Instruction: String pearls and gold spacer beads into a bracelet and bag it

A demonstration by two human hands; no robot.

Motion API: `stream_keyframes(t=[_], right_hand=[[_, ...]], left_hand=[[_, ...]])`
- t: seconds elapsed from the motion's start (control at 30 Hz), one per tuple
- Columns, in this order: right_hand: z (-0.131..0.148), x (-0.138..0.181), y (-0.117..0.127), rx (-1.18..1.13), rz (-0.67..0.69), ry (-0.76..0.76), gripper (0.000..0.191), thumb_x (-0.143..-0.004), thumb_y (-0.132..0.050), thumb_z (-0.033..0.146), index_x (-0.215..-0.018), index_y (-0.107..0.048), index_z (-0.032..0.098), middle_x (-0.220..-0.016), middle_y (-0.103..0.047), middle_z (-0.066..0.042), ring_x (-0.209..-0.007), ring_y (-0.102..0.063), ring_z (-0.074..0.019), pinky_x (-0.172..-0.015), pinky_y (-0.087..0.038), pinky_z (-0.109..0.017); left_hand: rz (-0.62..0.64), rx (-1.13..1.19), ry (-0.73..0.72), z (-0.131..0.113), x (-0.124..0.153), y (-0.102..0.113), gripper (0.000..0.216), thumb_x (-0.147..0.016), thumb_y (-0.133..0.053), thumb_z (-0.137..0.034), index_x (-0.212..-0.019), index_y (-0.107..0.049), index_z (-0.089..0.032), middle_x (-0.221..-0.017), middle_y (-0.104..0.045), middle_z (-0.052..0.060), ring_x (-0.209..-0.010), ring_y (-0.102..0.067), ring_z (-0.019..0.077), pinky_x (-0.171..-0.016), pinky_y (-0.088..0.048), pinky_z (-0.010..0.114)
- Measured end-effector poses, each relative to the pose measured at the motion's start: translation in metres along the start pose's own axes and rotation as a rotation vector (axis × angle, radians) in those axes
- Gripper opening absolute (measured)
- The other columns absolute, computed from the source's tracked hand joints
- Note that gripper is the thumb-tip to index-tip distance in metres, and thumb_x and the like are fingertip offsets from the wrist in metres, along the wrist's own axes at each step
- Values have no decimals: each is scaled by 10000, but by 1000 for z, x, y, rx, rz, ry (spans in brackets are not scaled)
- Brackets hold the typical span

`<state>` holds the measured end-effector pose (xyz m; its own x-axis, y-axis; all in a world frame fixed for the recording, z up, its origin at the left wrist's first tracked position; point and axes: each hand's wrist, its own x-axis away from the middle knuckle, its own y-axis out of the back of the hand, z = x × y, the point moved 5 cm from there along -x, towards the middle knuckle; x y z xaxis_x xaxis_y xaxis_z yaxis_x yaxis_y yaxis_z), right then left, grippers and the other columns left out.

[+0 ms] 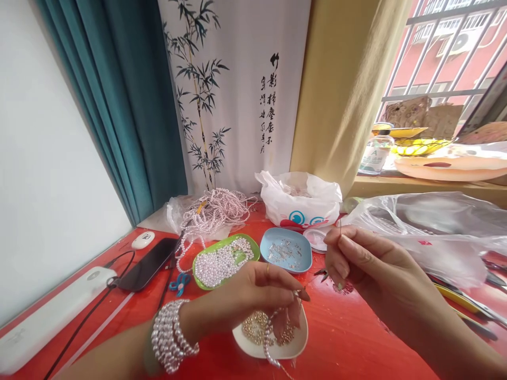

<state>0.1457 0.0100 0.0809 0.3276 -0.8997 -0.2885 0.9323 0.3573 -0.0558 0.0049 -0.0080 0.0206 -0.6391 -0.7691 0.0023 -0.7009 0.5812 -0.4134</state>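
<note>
My left hand (261,295), with pearl bracelets on its wrist, hangs over a white dish (295,348) of gold beads. Its fingers are pinched on a strand of pearl beads (270,343) that dangles past the dish. My right hand (356,261) is raised just right of it, fingers pinched on a thin needle or wire (340,227) that points upward. A green tray of loose pearls (224,259) and a blue dish of small metal findings (285,249) lie just behind my hands on the red table (344,338).
A heap of pearl strands (214,208) and white plastic bags (301,198) sit at the back. A phone (148,269), a power bank (51,316), cables and small blue scissors (179,283) lie left. Clear plastic (428,227) and pliers (463,301) are right, below a cluttered windowsill (415,184).
</note>
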Motion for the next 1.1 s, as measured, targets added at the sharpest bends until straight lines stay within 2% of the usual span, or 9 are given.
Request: stream_keyframes(t=[0.17,0.33,0.47,0.57,0.67,0.77,0.93,1.1], right_hand=[[1,2,2,176,-6,95,144,-814,-542,336,-794,-625,220,-491,-525,44,-476,-512,-88,-459,-425,-200],[11,5,-5,499,20,260,158,-825,-509,313,-777,-634,229,-465,-539,44,-461,-525,-95,-469,-438,-201],[10,5,-10,660,61,263,160,-825,-477,288,-918,-592,226,-502,-572,42,-469,-559,-113,-463,-460,-210],[8,4,-14,796,123,248,121,-820,-482,274,-849,-591,227,-563,-621,21,-503,-584,-127,-479,-466,-221],[10,5,-18,913,167,318,139,-823,-475,244,-746,-589,233,-571,-627,21,-490,-579,-120,-465,-449,-211],[12,7,-21,992,161,397,155,-833,-460,245,-720,-567,240,-513,-596,34,-422,-540,-108,-417,-416,-202],[11,10,-22,1040,154,456,135,-842,-446,238,-752,-546,229,-598,-646,17,-443,-561,-107,-409,-402,-203],[11,12,-21,1075,138,513,124,-849,-440,217,-762,-529,227,-567,-627,31,-425,-545,-99,-409,-395,-200]], left_hand=[[-126,-173,69,-17,6,3,108,-731,-607,-190,-767,-648,-97,-584,-616,19,-392,-456,29,-389,-311,151],[-92,-258,119,-28,13,2,86,-716,-602,-173,-755,-650,-113,-581,-612,10,-397,-421,29,-383,-276,158],[-107,-250,105,-32,13,7,77,-710,-584,-168,-730,-638,-117,-565,-600,2,-373,-365,22,-370,-224,172],[-123,-250,105,-33,11,11,79,-703,-582,-186,-701,-621,-118,-570,-597,3,-371,-349,23,-368,-200,185],[-132,-248,103,-33,9,12,72,-698,-580,-185,-694,-608,-119,-579,-593,1,-382,-350,24,-379,-202,188],[-151,-244,81,-32,8,14,69,-704,-569,-181,-705,-601,-120,-587,-589,3,-408,-379,36,-389,-219,190],[-163,-224,60,-28,7,17,84,-696,-595,-195,-729,-605,-118,-601,-572,8,-470,-427,56,-419,-251,190],[-133,-170,69,-26,6,17,111,-691,-631,-212,-757,-602,-127,-616,-579,11,-492,-443,62,-433,-249,192]])
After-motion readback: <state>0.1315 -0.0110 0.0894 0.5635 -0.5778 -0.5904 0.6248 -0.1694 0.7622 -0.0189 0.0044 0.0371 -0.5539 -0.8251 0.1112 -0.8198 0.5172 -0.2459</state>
